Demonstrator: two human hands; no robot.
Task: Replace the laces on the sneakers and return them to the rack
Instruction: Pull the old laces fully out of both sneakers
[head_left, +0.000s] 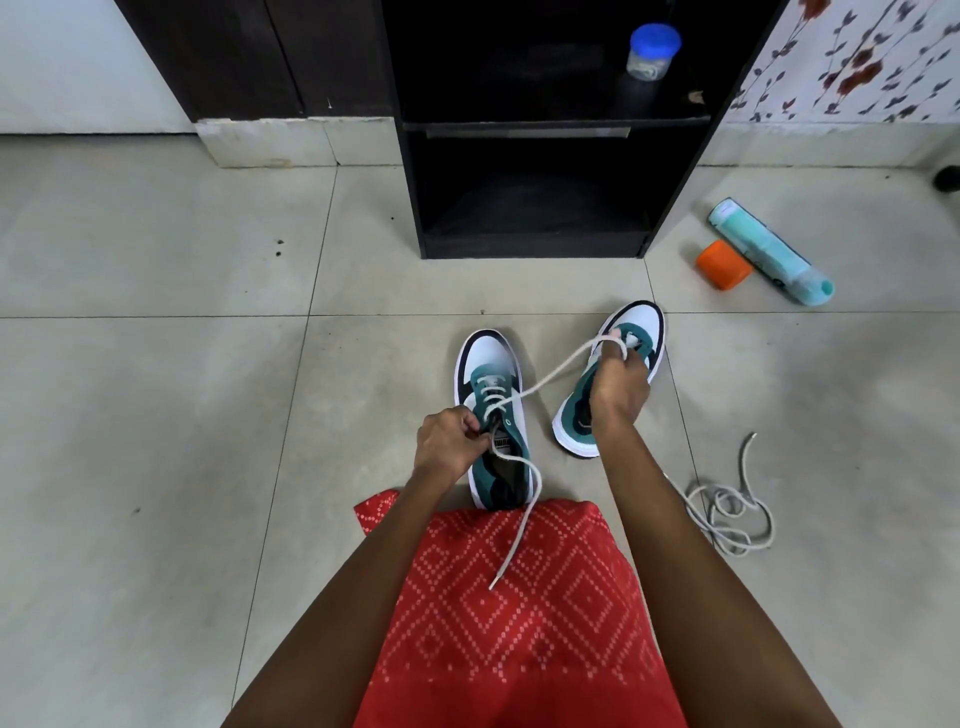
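The left hand pinches the white lace with curled fingers right at the upper eyelets of the left sneaker; the right hand, well apart from it toward two o'clock, has its fingers curled round the same lace, which loops over them and runs taut back down to the eyelets; this hand is held over the right sneaker and hides its middle. The lace's other end hangs from the left hand toward six o'clock, crosses the heel opening and lies with its tip on the red patterned garment covering the person's lap; both forearms reach out past that cloth. The two sneakers, green and white with dark toe trim, stand on the tiled floor with toes toward twelve o'clock, the left one upright and partly laced, the right one near it at two o'clock, tilted outward; whether the right one carries any lace I cannot tell. A second, loose lace lies in a tangle on the floor at four o'clock from the right hand; at twelve o'clock from the sneakers stands the black rack, its lower compartment dark, and on its upper shelf a clear jar with a blue lid; at two o'clock, beside the rack, a teal bottle lies on its side with an orange cap just beside it.
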